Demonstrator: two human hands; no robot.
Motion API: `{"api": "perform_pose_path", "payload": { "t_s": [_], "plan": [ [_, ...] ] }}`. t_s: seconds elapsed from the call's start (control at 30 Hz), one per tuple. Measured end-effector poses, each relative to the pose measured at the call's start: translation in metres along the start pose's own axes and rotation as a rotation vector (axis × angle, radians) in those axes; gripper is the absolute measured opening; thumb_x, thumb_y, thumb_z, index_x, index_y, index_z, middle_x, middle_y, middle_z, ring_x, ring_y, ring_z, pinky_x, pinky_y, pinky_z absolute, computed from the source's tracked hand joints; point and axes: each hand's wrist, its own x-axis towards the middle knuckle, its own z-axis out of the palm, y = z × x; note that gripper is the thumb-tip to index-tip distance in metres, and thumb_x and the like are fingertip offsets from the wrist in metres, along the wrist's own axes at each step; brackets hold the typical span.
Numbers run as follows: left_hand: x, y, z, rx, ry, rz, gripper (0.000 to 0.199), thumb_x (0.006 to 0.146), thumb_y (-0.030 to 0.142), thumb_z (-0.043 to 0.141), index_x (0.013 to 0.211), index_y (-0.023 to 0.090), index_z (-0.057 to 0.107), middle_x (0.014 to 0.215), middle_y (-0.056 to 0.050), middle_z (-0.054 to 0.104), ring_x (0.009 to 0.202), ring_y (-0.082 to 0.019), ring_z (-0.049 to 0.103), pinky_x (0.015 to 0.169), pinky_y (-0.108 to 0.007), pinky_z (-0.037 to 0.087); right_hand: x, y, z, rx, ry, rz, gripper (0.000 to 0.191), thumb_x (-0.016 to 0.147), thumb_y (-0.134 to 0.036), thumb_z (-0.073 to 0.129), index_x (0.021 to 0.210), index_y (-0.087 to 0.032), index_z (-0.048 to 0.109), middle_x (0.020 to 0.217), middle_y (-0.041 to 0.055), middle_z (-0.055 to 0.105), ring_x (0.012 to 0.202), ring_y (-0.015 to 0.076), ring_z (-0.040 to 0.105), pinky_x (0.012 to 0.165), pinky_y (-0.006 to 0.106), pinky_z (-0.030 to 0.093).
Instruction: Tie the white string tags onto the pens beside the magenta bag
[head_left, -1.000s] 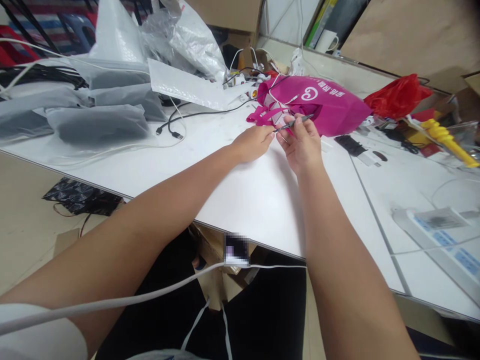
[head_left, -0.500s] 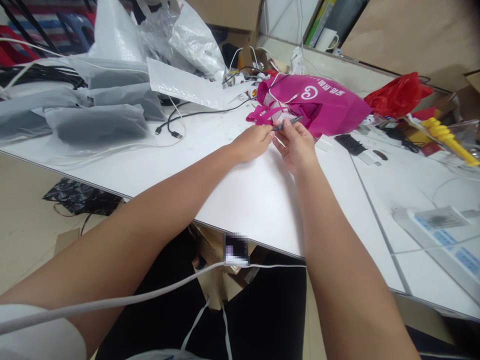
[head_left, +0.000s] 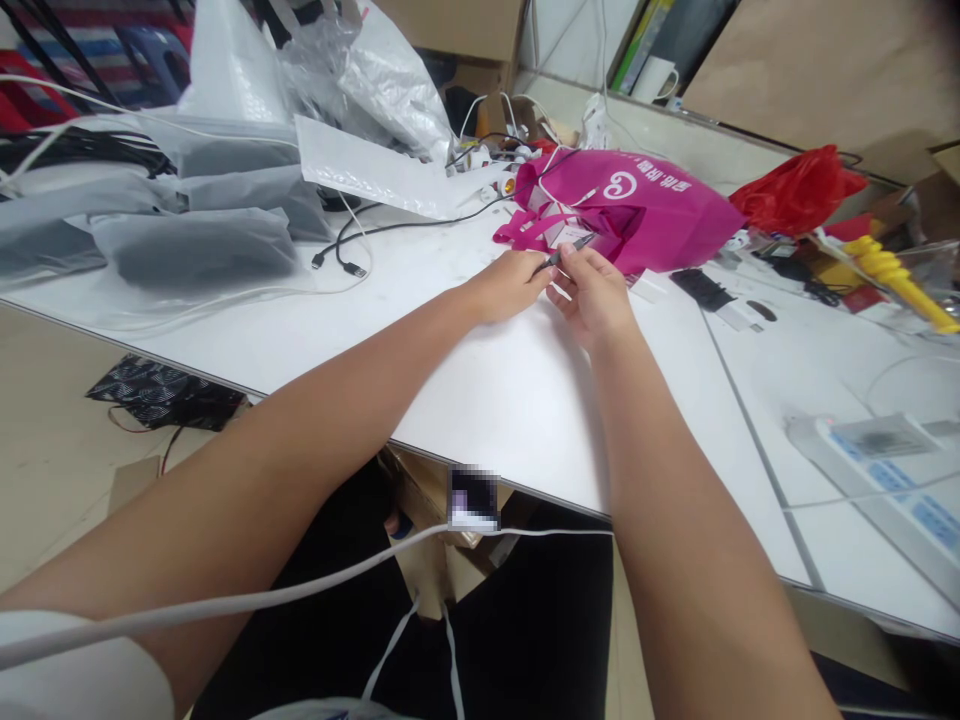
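Both my hands meet over the white table [head_left: 517, 390], in front of a magenta bag. Between them is a slim dark pen [head_left: 553, 259], lying slantwise with its thin tip toward the upper right. My left hand [head_left: 506, 288] is closed around the pen's lower left end; its fingertips are partly hidden. The thumb and fingers of my right hand [head_left: 598, 298] pinch the pen nearer its tip, while the other fingers curl below. Just behind the tip, the magenta bag [head_left: 675, 215] lies on its side with pale boxes showing at its mouth.
Grey packed bags [head_left: 202, 250] are piled at the left. Black cable plugs [head_left: 352, 269] lie beside them. To the right are a dark flat piece [head_left: 703, 289], a red plastic bag [head_left: 799, 190], a yellow tool [head_left: 900, 280] and a white device [head_left: 885, 470]. A white cable [head_left: 300, 597] crosses my lap.
The pen has slid a little down and left, toward my left hand. My right fingertips have shifted slightly left with it. The surroundings look the same.
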Motion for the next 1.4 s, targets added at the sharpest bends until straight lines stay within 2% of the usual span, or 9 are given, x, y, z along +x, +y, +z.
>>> {"api": "perform_pose_path", "payload": {
  "t_s": [0.37, 0.6, 0.73, 0.93, 1.03, 1.13, 1.3, 1.4],
  "plan": [
    [0.003, -0.006, 0.002, -0.001, -0.045, -0.002, 0.028, 0.113, 0.034, 0.049, 0.105, 0.021, 0.072, 0.104, -0.013, 0.077, 0.105, -0.03, 0.073, 0.104, -0.046, 0.055, 0.0, -0.003, -0.002, -0.072, -0.005, -0.028, 0.071, 0.068, -0.084, 0.099, 0.083, -0.028, 0.057, 0.091, 0.0002, 0.073, 0.106, 0.0245, 0.076, 0.085, 0.038, 0.065],
    [0.005, -0.01, 0.005, 0.039, -0.029, -0.01, 0.027, 0.113, 0.037, 0.051, 0.111, 0.022, 0.074, 0.111, -0.014, 0.08, 0.114, -0.033, 0.075, 0.106, -0.048, 0.055, -0.002, -0.003, -0.001, -0.135, -0.016, -0.045, 0.07, 0.068, -0.086, 0.097, 0.083, -0.028, 0.06, 0.085, -0.0018, 0.071, 0.094, 0.0208, 0.074, 0.083, 0.037, 0.064],
    [0.002, -0.009, 0.007, 0.003, 0.035, -0.009, 0.022, 0.114, 0.04, 0.054, 0.116, 0.025, 0.071, 0.108, -0.012, 0.079, 0.117, -0.033, 0.074, 0.104, -0.047, 0.055, 0.003, 0.006, 0.001, -0.123, 0.005, -0.031, 0.071, 0.068, -0.085, 0.097, 0.081, -0.028, 0.056, 0.081, -0.0024, 0.067, 0.093, 0.0205, 0.073, 0.082, 0.037, 0.063],
    [-0.003, 0.003, 0.005, -0.059, 0.076, -0.01, 0.015, 0.113, 0.035, 0.057, 0.122, 0.028, 0.067, 0.105, -0.008, 0.079, 0.114, -0.029, 0.074, 0.1, -0.041, 0.055, 0.006, 0.01, 0.002, -0.094, 0.011, 0.003, 0.072, 0.068, -0.086, 0.096, 0.085, -0.028, 0.057, 0.087, -0.0004, 0.07, 0.097, 0.023, 0.074, 0.083, 0.039, 0.066],
    [-0.003, 0.007, 0.002, -0.053, 0.077, 0.007, 0.02, 0.114, 0.036, 0.052, 0.116, 0.026, 0.069, 0.106, -0.009, 0.079, 0.113, -0.028, 0.074, 0.102, -0.041, 0.055, 0.005, 0.006, 0.001, -0.046, -0.008, 0.003, 0.072, 0.067, -0.088, 0.095, 0.091, -0.03, 0.061, 0.096, 0.0004, 0.074, 0.101, 0.0238, 0.075, 0.084, 0.04, 0.066],
    [-0.002, 0.006, 0.003, -0.051, 0.054, 0.019, 0.026, 0.116, 0.039, 0.049, 0.113, 0.025, 0.071, 0.105, -0.01, 0.079, 0.111, -0.029, 0.074, 0.104, -0.043, 0.055, 0.005, 0.005, -0.002, -0.03, 0.004, 0.004, 0.071, 0.067, -0.087, 0.096, 0.09, -0.03, 0.061, 0.096, 0.0006, 0.074, 0.102, 0.024, 0.074, 0.085, 0.04, 0.067],
    [-0.004, 0.005, 0.005, -0.073, 0.041, -0.018, 0.026, 0.112, 0.036, 0.06, 0.135, 0.027, 0.065, 0.113, -0.01, 0.079, 0.119, -0.031, 0.074, 0.107, -0.045, 0.054, 0.006, 0.007, -0.002, -0.056, 0.066, 0.064, 0.075, 0.064, -0.089, 0.097, 0.08, -0.029, 0.055, 0.086, 0.001, 0.067, 0.092, 0.023, 0.071, 0.081, 0.042, 0.067],
    [-0.004, 0.006, 0.004, -0.065, 0.039, -0.012, 0.023, 0.113, 0.032, 0.055, 0.132, 0.027, 0.066, 0.116, -0.011, 0.079, 0.123, -0.031, 0.073, 0.109, -0.043, 0.053, 0.004, 0.005, -0.001, -0.076, 0.014, 0.044, 0.074, 0.069, -0.094, 0.091, 0.086, -0.03, 0.059, 0.091, 0.0015, 0.07, 0.095, 0.0237, 0.072, 0.081, 0.042, 0.066]
  ]
}}
